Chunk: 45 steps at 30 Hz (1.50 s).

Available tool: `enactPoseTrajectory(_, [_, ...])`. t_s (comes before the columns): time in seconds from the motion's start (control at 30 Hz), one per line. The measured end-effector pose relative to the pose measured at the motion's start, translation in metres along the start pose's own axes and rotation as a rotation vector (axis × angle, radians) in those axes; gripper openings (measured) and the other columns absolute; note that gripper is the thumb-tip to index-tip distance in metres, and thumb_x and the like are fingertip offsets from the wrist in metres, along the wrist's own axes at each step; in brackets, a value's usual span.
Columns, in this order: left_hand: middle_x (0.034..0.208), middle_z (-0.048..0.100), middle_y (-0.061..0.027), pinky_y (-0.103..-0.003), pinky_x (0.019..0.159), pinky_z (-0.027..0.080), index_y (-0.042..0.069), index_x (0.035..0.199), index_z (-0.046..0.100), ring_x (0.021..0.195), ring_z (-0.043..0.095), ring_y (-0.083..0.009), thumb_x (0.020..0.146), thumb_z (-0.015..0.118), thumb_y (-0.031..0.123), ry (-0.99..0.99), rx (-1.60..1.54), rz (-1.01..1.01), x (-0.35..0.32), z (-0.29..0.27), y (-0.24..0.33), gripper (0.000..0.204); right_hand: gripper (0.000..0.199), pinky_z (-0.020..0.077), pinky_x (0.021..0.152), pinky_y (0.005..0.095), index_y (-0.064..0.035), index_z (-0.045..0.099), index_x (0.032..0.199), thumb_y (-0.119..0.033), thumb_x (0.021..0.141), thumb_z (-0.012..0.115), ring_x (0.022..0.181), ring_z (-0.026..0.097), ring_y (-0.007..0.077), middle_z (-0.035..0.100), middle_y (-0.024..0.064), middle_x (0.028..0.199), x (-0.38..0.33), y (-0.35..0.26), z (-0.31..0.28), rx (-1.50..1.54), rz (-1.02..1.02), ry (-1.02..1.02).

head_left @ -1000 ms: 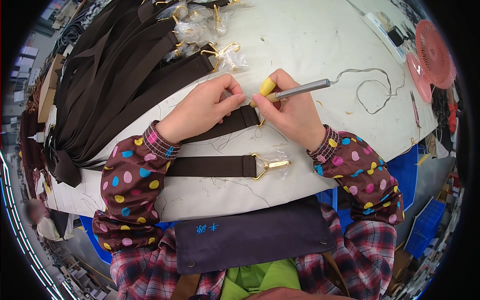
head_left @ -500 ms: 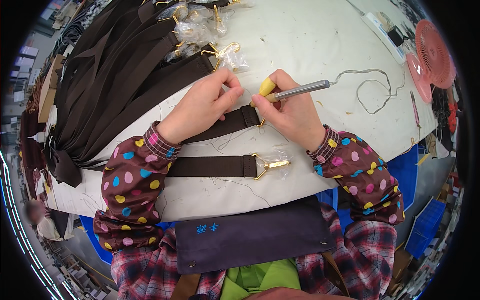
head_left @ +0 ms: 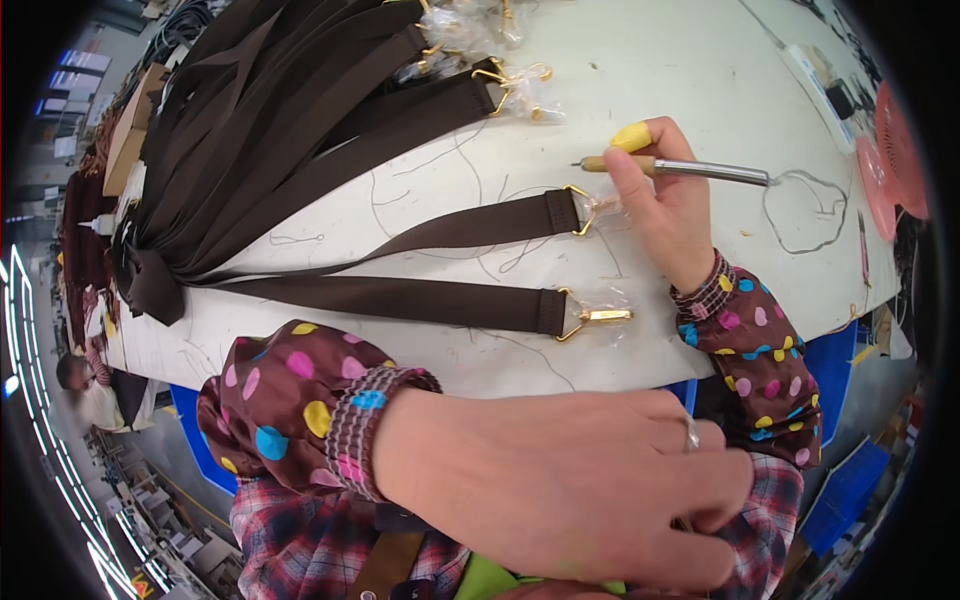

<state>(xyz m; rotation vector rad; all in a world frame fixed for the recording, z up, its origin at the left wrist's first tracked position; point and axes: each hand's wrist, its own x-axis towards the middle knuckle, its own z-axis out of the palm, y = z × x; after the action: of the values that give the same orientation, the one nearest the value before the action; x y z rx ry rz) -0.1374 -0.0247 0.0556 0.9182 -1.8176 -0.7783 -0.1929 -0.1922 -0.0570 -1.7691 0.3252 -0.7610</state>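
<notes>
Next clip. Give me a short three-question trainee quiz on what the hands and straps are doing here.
1. True or false: the right hand holds a pen-shaped tool with a metal shaft and a cord at its rear.
2. Where is the left hand? A) pressing on a strap B) off the table, close under the camera near the person's lap C) gripping the tool
3. Fill in: the two brown straps laid out nearest the person each end in a ____-coloured metal clasp.

Key: 1 true; 2 B; 3 gold.
</notes>
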Motion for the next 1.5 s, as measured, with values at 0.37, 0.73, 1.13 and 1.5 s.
enactPoseTrajectory(0.37, [0.091, 0.058, 0.0025, -0.036, 0.086, 0.043, 0.017, 0.106, 0.067, 0.069, 0.056, -0.0215, 0.073, 0.075, 0.033, -0.561, -0.201, -0.383, -0.023, -0.032, 0.001, 0.037, 0.014, 0.0482, 0.067, 0.0290, -0.0032, 0.060, 0.099, -0.011, 0.088, 0.064, 0.071, 0.059, 0.0218, 0.063, 0.0100, 0.082, -0.001, 0.006, -0.016, -0.339, -0.150, -0.124])
enactPoseTrajectory(0.73, [0.091, 0.056, -0.0080, -0.034, 0.072, 0.047, 0.009, 0.091, 0.062, 0.084, 0.056, -0.0265, 0.080, 0.068, 0.012, 0.005, 0.928, -0.631, -0.040, -0.077, -0.090, 0.013, 0.031, 0.0485, 0.075, 0.0336, -0.0031, 0.058, 0.106, -0.009, 0.079, 0.071, 0.084, 0.059, 0.0282, 0.061, 0.0124, 0.095, -0.002, -0.002, -0.029, -0.523, -0.266, -0.290])
enactPoseTrajectory(1.13, [0.090, 0.055, -0.0104, -0.036, 0.078, 0.046, 0.005, 0.081, 0.062, 0.088, 0.056, -0.0278, 0.076, 0.069, 0.015, -0.017, 0.929, -0.562, -0.038, -0.073, -0.107, 0.014, 0.028, 0.0479, 0.071, 0.0370, -0.0053, 0.055, 0.104, -0.012, 0.080, 0.068, 0.084, 0.058, 0.0289, 0.059, 0.0102, 0.088, -0.002, 0.002, -0.027, -0.546, -0.286, -0.288])
enactPoseTrajectory(1.5, [0.088, 0.057, -0.0097, -0.037, 0.076, 0.044, 0.004, 0.083, 0.059, 0.087, 0.055, -0.0298, 0.077, 0.066, 0.008, -0.015, 0.832, -0.547, -0.040, -0.078, -0.119, 0.009, 0.030, 0.0487, 0.072, 0.0328, -0.0034, 0.057, 0.103, -0.011, 0.079, 0.072, 0.082, 0.058, 0.0263, 0.061, 0.0099, 0.093, 0.000, 0.009, -0.027, -0.553, -0.303, -0.276])
